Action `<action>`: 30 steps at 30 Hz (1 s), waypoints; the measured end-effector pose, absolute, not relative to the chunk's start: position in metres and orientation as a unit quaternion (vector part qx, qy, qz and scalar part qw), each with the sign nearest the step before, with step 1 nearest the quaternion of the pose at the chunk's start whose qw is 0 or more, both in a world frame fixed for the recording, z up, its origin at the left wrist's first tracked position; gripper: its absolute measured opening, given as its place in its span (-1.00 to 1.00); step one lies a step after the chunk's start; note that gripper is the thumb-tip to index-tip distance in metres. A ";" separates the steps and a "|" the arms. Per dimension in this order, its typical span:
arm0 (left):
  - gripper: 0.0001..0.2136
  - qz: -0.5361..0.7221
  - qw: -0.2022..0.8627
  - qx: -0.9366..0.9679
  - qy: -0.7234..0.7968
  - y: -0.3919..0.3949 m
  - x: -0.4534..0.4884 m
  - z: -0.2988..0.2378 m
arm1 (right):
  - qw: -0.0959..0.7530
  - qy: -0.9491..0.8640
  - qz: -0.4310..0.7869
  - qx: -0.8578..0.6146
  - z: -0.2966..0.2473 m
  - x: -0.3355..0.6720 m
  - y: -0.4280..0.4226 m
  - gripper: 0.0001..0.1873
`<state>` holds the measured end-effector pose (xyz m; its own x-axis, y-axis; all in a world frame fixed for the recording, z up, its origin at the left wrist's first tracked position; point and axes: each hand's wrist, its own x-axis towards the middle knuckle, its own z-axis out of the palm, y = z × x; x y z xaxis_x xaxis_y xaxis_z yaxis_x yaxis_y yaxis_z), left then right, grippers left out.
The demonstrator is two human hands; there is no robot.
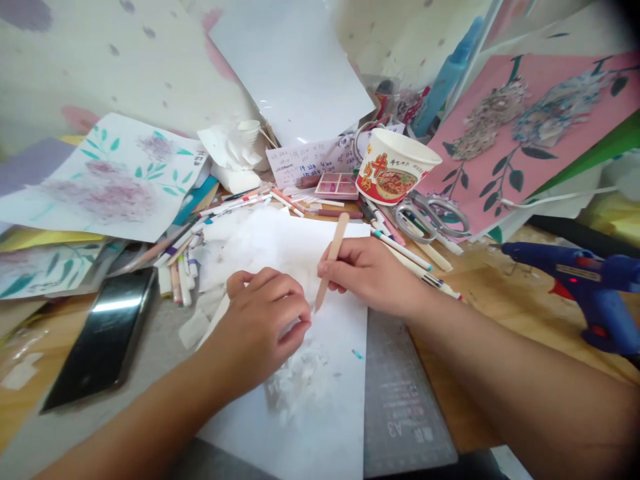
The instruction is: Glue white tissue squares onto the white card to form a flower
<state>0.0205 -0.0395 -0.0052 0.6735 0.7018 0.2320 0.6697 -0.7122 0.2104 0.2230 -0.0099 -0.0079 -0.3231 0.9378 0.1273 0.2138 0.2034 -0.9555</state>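
My right hand (357, 270) grips a flat wooden craft stick (338, 241) between thumb and fingers. The stick slants, its narrow lower end close to a white sheet of paper (335, 373). Just left of that tip is my left hand (273, 303), its fingers curled and its thumb and forefinger brought together; whatever sits in that pinch is too small to make out. Below the left hand, a ruffled cluster of white paper bits (303, 383) lies on the sheet. A small teal fleck (357, 354) is to its right.
A grey A3 cutting mat (410, 407) lies under the sheet. Around it are a black phone (103, 333), many markers (187, 240), scissors (425, 223), a printed paper cup (393, 170) and a blue glue gun (575, 273) with a red light. Painted flower pictures (110, 180) lean at left.
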 end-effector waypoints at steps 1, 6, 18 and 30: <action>-0.88 0.137 0.062 0.914 0.378 -0.040 0.020 -0.004 | 0.374 -0.683 0.459 -0.428 -0.009 0.221 -0.010 -0.77; -0.90 0.088 0.114 0.915 0.377 -0.041 0.020 -0.001 | 0.324 -0.702 0.458 -0.439 -0.013 0.216 -0.011 -0.75; -0.86 0.051 0.135 0.913 0.381 -0.040 0.019 -0.002 | 0.320 -0.687 0.475 -0.448 -0.005 0.221 -0.013 -0.78; -0.85 0.043 0.211 0.902 0.375 -0.038 0.015 -0.004 | 0.272 -0.647 0.576 -0.419 -0.021 0.212 -0.012 -0.78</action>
<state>0.0152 -0.0380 -0.0036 0.7157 0.6937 -0.0810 0.6576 -0.6303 0.4127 0.2120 -0.0117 -0.0206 -0.5011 0.8555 -0.1301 0.2292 -0.0138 -0.9733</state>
